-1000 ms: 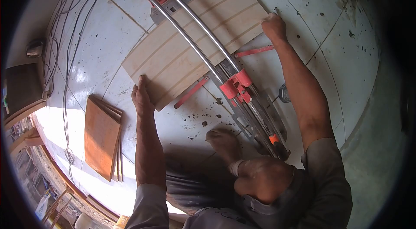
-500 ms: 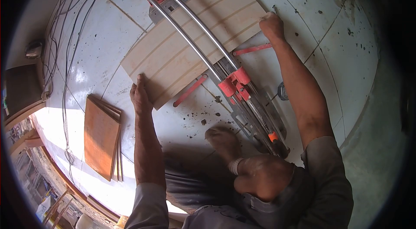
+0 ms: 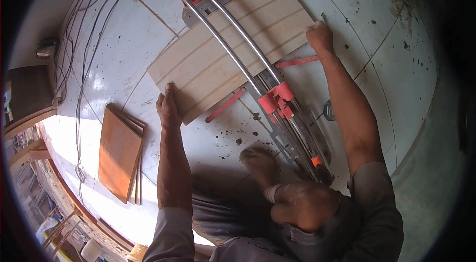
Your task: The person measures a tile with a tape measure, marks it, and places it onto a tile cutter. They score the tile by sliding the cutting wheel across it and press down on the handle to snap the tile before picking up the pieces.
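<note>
A long beige tile (image 3: 198, 73) with parallel stripes lies slantwise across a manual tile cutter, beneath its two steel rails (image 3: 235, 26). My left hand (image 3: 169, 106) grips the tile's near left corner, thumb on top and fingers partly hidden below. At the right end, my right hand (image 3: 321, 37) is closed on the tile's edge. The cutter's red sliding carriage (image 3: 276, 98) sits on the rails on my side of the tile. Red support arms (image 3: 225, 105) reach out from both sides of the cutter's base.
Several brown tiles (image 3: 119, 155) lean in a stack on the left. Black cables (image 3: 82, 63) run along the pale tiled floor (image 3: 129, 33), which has dark specks of debris. My bare foot (image 3: 260, 163) and bent knee are beside the cutter's near end.
The view has shifted slightly, so the cutter, tile and hands appear a little farther right. Both hands keep their hold on the tile; its position on the cutter looks nearly the same.
</note>
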### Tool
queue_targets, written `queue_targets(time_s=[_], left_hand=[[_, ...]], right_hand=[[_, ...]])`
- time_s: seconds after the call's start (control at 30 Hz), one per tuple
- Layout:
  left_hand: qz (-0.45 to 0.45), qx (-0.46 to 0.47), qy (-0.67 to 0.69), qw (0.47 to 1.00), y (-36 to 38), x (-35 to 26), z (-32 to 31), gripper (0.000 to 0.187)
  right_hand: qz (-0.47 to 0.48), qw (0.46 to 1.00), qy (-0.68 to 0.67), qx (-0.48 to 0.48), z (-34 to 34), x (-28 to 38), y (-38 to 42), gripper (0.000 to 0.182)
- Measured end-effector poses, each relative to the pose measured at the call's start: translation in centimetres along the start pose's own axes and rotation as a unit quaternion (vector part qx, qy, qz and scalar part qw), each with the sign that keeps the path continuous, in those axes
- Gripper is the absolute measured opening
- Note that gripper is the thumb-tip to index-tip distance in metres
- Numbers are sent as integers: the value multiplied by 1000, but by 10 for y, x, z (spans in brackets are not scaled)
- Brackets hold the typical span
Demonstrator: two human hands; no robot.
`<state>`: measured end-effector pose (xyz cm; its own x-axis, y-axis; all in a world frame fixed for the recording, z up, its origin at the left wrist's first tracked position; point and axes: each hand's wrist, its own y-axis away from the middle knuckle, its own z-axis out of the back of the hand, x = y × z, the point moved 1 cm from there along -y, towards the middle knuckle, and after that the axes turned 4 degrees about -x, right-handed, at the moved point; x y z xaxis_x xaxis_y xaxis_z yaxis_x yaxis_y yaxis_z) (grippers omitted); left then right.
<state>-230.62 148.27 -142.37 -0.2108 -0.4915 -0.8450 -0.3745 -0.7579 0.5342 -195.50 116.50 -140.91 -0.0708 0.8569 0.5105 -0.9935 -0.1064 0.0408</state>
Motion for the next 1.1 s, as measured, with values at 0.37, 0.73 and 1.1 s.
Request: queue_targets(time_s=[0.37, 0.73, 1.1], left_hand=[[7, -6, -6, 1000, 4, -5, -5, 37], [17, 6, -34, 999, -3, -3, 4, 42], [-46, 93, -109, 989, 4, -10, 11, 47]], right_hand=[[11, 999, 28, 39, 15, 9, 11, 42], [61, 994, -74, 53, 142, -64, 241, 43], [-121, 944, -13, 308, 205, -56, 436, 30]])
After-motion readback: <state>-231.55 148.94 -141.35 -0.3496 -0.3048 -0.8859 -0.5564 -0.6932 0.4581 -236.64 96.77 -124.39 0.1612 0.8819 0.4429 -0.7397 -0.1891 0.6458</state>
